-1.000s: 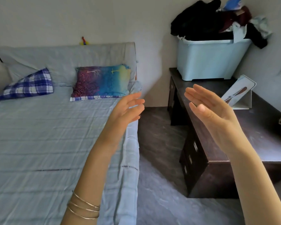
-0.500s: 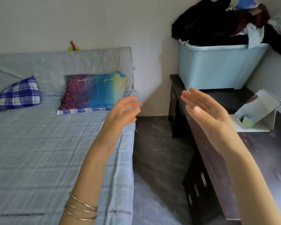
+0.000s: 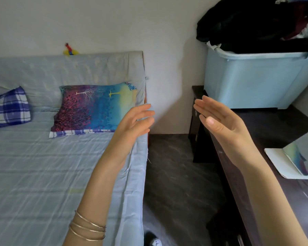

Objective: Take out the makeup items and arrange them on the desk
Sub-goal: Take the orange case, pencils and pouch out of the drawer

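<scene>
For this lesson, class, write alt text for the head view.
Two empty, open hands, left hand and right hand, are raised palms facing between a bed and a dark desk. A pale blue bin heaped with clothes stands on the desk.

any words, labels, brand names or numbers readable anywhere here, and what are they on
None can be read.
Bed sheet: no print shows on the edge hanging toward the floor.
Colourful pillow: only a tree pattern, no lettering.
Light blue storage bin: no label on the side in view.
White mirror stand on the dark desk: no text visible.
</scene>
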### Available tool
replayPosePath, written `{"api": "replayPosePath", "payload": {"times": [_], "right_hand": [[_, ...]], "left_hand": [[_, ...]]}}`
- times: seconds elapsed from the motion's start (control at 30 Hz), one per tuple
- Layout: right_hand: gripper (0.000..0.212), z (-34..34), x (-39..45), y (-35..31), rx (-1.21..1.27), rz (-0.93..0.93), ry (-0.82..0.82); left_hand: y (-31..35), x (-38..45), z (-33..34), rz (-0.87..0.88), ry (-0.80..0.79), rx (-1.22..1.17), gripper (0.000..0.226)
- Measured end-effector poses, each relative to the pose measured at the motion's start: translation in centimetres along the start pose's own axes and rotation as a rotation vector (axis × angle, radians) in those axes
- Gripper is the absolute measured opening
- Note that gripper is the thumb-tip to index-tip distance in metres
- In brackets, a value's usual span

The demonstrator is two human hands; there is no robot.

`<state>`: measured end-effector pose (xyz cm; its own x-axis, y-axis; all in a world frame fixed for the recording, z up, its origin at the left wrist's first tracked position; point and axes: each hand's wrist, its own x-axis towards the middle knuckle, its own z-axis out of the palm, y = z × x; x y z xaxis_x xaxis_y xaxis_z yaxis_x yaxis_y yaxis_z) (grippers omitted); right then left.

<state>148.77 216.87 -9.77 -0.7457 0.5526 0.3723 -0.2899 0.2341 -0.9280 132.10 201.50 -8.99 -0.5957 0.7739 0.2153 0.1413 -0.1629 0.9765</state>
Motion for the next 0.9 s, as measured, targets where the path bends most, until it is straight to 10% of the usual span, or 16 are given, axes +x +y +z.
{"api": "replayPosePath", "payload": {"times": [0.9], "right_hand": [[0.087,-8.2,33.5,16.4,-0.007,0.069,0.067]], "left_hand": [[-10.6,38.4,-1.2,-0.138,-0.061,-0.067,0.03]]}}
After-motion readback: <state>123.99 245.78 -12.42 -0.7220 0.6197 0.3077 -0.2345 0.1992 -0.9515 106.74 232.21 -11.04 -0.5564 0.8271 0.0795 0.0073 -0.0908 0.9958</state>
